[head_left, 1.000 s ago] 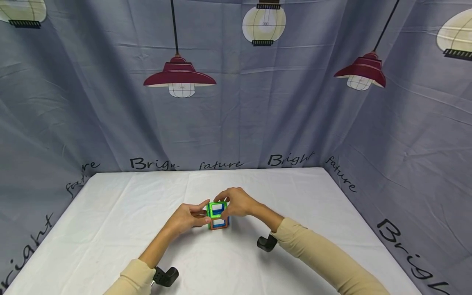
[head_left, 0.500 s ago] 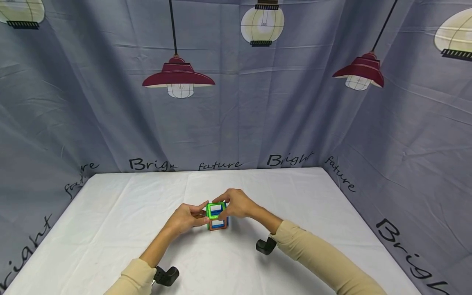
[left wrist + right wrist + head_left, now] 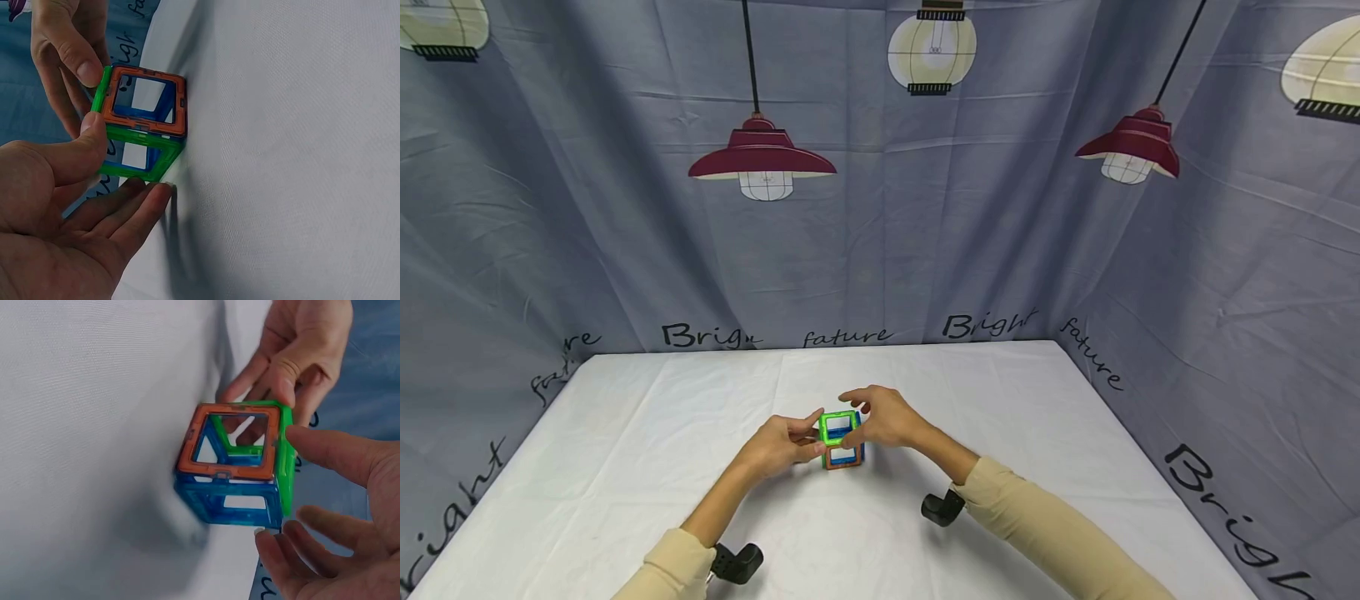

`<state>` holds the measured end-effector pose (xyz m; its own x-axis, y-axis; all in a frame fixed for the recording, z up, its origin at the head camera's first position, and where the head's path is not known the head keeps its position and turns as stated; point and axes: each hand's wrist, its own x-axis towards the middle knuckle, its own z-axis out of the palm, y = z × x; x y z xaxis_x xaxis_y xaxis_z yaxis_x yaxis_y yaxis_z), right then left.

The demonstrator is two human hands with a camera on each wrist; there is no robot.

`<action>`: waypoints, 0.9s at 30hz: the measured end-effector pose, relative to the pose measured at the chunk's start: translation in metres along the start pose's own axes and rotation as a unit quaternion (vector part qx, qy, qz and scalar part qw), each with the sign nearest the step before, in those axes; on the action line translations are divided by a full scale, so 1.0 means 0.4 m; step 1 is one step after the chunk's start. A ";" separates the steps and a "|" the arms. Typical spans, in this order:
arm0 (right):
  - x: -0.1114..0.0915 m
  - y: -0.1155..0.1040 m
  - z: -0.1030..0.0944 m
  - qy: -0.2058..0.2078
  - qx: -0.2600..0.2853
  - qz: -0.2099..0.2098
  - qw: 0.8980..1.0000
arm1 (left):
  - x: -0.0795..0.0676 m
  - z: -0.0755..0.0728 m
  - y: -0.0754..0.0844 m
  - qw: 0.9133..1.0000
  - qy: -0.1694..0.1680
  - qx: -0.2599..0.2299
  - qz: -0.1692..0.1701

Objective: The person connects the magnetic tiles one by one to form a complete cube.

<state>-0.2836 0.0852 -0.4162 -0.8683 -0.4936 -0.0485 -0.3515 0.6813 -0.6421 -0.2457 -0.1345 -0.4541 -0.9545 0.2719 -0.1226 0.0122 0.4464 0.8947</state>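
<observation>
A cube of magnetic tiles stands on the white cloth. Its top tile is green and its near side is an orange tile. A green tile forms the left side, and a blue tile the right. My left hand holds the cube from the left, thumb at the near top corner and fingers reaching along the green side. At the top's right edge, the thumb of my right hand touches the cube. The right index finger is raised off it, and the other right fingers hang beside it.
White cloth covers the table. A grey-blue curtain with printed lamps and lettering hangs behind and at both sides. Black wrist cameras stick out from both sleeves.
My right index finger has lifted off the far edge of the green top tile, while the right thumb stays at the near edge. My left hand and the cube have hardly moved.
</observation>
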 end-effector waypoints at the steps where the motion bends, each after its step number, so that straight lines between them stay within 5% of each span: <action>1: -0.003 0.002 -0.002 0.003 0.003 0.003 1.000 | -0.001 0.001 0.002 1.000 0.000 -0.004 -0.005; 9: -0.037 0.035 0.002 0.008 0.052 0.047 0.997 | -0.003 0.007 0.014 0.999 0.001 -0.033 -0.028; 17: -0.053 0.049 0.028 0.040 0.056 0.031 0.997 | -0.003 0.017 0.024 0.999 0.012 -0.029 -0.038; 27: -0.054 0.063 0.035 0.038 0.107 0.060 0.992 | 0.010 0.027 0.025 0.998 0.017 -0.043 -0.043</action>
<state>-0.2687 0.1056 -0.4420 -0.9262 -0.3679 -0.0823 -0.1682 0.5985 -0.7833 -0.2462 -0.1195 -0.4502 -0.9606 0.2053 -0.1875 -0.0948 0.3921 0.9150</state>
